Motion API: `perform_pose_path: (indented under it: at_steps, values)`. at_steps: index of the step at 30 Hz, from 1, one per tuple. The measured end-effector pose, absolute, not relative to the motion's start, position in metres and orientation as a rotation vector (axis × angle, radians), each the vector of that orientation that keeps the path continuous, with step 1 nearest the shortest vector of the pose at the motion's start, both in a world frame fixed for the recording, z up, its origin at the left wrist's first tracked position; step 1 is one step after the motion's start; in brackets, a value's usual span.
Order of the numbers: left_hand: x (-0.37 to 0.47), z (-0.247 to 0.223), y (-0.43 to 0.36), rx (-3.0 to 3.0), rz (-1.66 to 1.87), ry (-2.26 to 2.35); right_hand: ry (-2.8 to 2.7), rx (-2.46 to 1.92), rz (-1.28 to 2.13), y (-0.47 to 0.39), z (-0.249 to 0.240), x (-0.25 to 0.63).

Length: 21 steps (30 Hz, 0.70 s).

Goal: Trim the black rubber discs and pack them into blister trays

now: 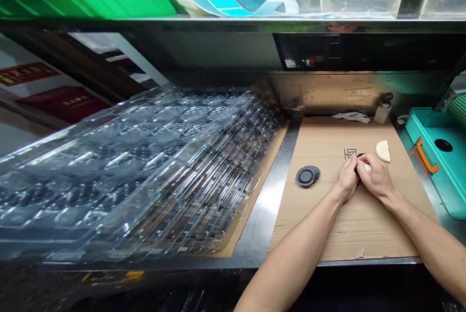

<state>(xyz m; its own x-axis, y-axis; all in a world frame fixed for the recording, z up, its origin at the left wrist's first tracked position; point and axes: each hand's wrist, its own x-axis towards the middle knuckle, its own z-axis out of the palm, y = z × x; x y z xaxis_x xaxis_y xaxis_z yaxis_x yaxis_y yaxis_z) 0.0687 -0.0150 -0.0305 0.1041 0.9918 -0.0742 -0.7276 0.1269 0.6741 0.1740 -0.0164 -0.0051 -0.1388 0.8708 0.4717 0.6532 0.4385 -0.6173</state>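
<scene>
My left hand (348,179) and my right hand (376,177) meet over a cardboard sheet, their fingers closed and almost touching. A small black piece (360,155) pokes out between the fingertips, mostly covered by my left hand. In the curl of my right hand's fingers shows a small white piece (368,168), its kind unclear. Left of the hands, a few dark grey round discs (307,176) lie overlapped on the cardboard. A cream half-round pad (383,151) lies just beyond my right hand.
Stacked clear plastic trays (174,156) fill the left of the metal bench. The cardboard sheet (327,234) covers the work spot. At its back are a small bottle (382,110) and white gloves (351,116). A teal bin (451,176) with an orange handle stands right. A shelf (233,25) crosses above.
</scene>
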Motion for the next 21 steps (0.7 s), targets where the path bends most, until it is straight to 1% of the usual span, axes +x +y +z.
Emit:
perform_pose_path:
  at_steps: [2, 4, 8, 13, 17, 21]
  values:
    - [0.07, -0.028, -0.017, 0.513, 1.329, 0.553, -1.89, -1.41, 0.114, -0.015, -0.003, 0.178]
    - [0.07, -0.026, -0.018, 0.51, 1.317, 0.555, -1.889, -1.503, 0.004, -0.013, -0.003, 0.181]
    - [0.067, -0.025, -0.017, 0.485, 1.332, 0.601, -2.07, -1.402, 0.079, -0.011, -0.007, 0.181]
    - [0.067, -0.025, -0.013, 0.484, 1.299, 0.587, -1.948, -1.565, -0.025, -0.009, -0.007, 0.177]
    - [0.066, -0.028, -0.011, 0.491, 1.328, 0.591, -2.096, -1.428, 0.003, -0.01, -0.007, 0.175]
    - [0.062, -0.031, -0.009, 0.549, 1.341, 0.62, -2.007, -1.632, -0.108, -0.003, -0.008, 0.181]
